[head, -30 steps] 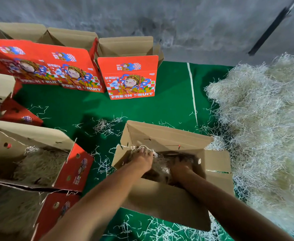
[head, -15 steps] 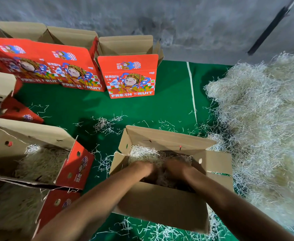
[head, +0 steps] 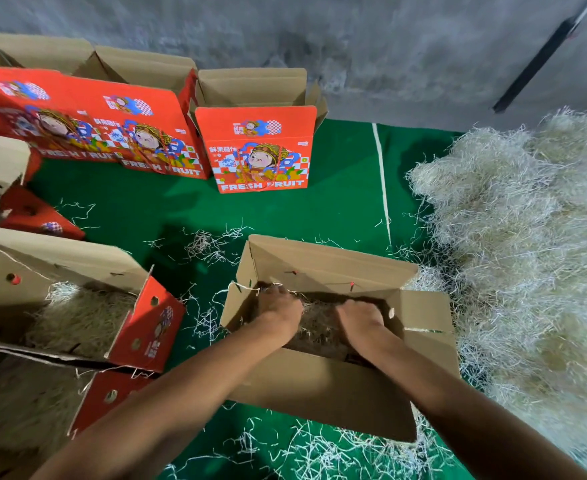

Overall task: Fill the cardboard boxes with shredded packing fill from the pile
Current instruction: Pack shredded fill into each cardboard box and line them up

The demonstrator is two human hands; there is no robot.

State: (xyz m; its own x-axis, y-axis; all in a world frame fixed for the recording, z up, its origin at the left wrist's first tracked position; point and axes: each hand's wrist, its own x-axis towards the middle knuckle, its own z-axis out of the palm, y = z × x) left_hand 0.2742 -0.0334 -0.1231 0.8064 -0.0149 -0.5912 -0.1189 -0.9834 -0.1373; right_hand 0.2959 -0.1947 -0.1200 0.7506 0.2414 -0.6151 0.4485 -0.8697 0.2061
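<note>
Hands inside open cardboard box (head: 323,393): left hand (head: 280,308) and right hand (head: 359,317) press palms-down, fingers loosely curled, on shredded fill (head: 320,327). Pile (head: 527,254) just right of box, on green floor (head: 337,188).

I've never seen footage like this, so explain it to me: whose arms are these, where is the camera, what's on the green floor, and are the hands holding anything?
There is no machine here. A person wears the camera on their head, so you look down along their own arms. The left hand and right hand are both inside an open cardboard box, on the shredded fill in it; whether the fingers grip it cannot be told. To the right lies the big pile of pale shreds. On the green mat stand red fruit boxes, and at left a box already filled.
</note>
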